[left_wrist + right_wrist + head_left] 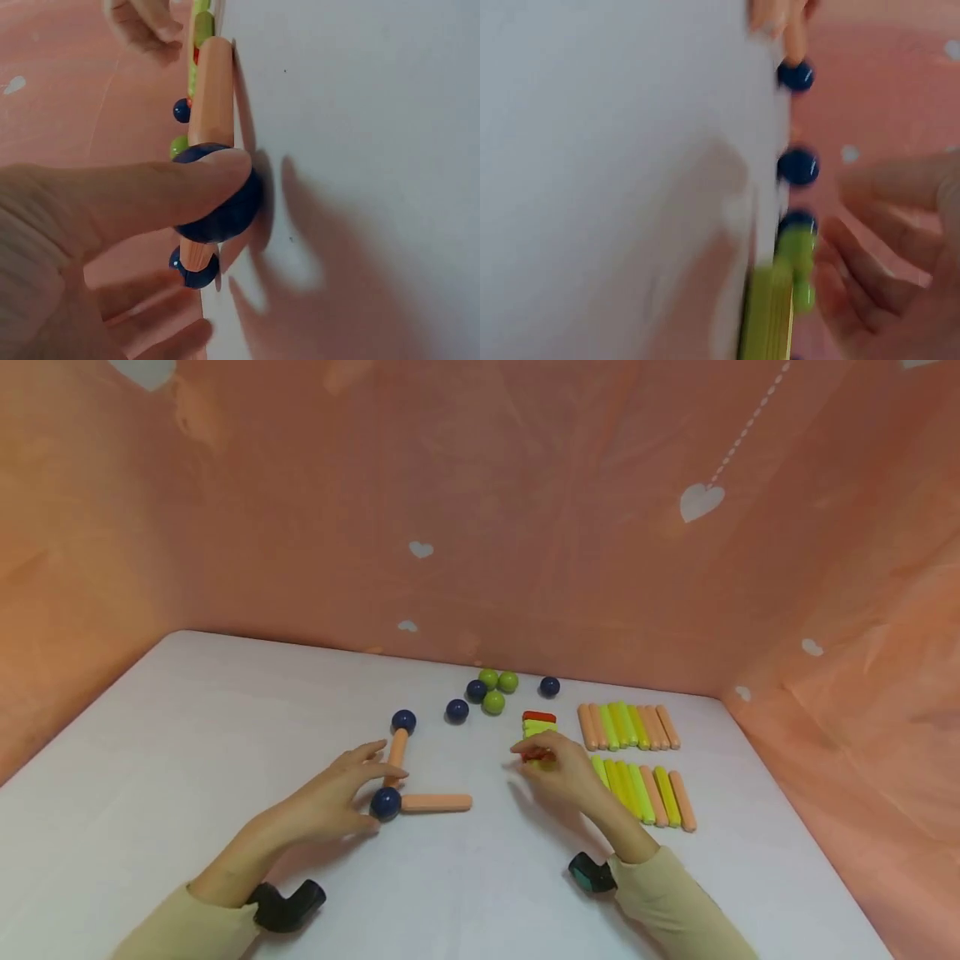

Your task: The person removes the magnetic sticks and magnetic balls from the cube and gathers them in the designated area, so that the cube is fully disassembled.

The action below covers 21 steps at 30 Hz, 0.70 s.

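Observation:
In the head view, two dark blue balls and two peach sticks form an L. My left hand (330,797) is at the corner ball (386,804), its fingers spread over the upright peach stick (399,747). In the left wrist view the thumb overlaps that ball (225,214); whether it presses is unclear. The other peach stick (437,803) points right from the corner, and the second ball (403,721) tops the upright one. My right hand (558,768), fingers loosely bent, hovers over short red and yellow-green sticks (540,724), partly hiding them. Nothing shows in its grasp.
Two rows of peach, yellow and green sticks (628,727) lie at the right, the nearer row (645,795) beside my right forearm. Loose blue balls (457,711) and green balls (493,702) sit at the back. A patterned cloth (480,527) hangs behind the white table (225,718).

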Tool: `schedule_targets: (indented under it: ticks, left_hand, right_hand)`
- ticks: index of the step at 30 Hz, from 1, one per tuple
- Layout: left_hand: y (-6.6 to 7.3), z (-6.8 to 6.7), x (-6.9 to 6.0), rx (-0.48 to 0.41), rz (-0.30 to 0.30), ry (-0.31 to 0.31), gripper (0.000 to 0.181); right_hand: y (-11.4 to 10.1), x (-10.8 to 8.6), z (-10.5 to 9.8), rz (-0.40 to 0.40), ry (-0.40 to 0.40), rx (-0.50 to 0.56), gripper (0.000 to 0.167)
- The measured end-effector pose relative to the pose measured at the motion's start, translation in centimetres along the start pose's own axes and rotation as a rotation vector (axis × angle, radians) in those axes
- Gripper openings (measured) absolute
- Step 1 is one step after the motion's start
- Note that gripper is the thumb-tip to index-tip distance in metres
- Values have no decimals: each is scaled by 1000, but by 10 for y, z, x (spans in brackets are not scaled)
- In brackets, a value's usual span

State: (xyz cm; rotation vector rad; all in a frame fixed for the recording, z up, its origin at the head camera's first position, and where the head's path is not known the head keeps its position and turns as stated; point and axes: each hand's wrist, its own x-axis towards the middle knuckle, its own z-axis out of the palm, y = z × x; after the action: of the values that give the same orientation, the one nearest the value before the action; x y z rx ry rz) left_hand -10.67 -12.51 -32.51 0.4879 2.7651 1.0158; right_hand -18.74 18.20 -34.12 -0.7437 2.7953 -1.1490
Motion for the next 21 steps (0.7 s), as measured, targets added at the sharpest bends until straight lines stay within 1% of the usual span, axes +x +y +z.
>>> schedule_targets:
  ticks: [2, 5, 7, 9, 11, 14, 18, 21]
  left_hand:
    - [2, 0, 3, 36, 22, 2, 44]
    - [3, 0, 7, 66, 63, 7, 34]
    - [3, 2, 8, 93, 82, 17, 30]
    - [3, 4, 8, 107, 90, 29, 29]
    - [4, 5, 8, 129, 101, 44, 29]
    - [3, 6, 9, 146, 102, 65, 29]
    - [1, 6, 13, 189, 142, 107, 31]
    - [1, 6, 16, 203, 155, 128, 31]
  right_hand:
    - [-7, 4, 6, -50, -94, 95, 23]
    - [-17, 11, 21, -100, -273, 205, 29]
    - [-23, 14, 31, -111, -368, 241, 30]
    - [-29, 17, 41, -128, -426, 238, 31]
    - [-34, 19, 48, -130, -445, 221, 30]
    - [-39, 20, 55, -139, -432, 173, 29]
    - [-41, 18, 55, -134, -431, 141, 27]
    - [-41, 16, 52, -134, -422, 140, 27]
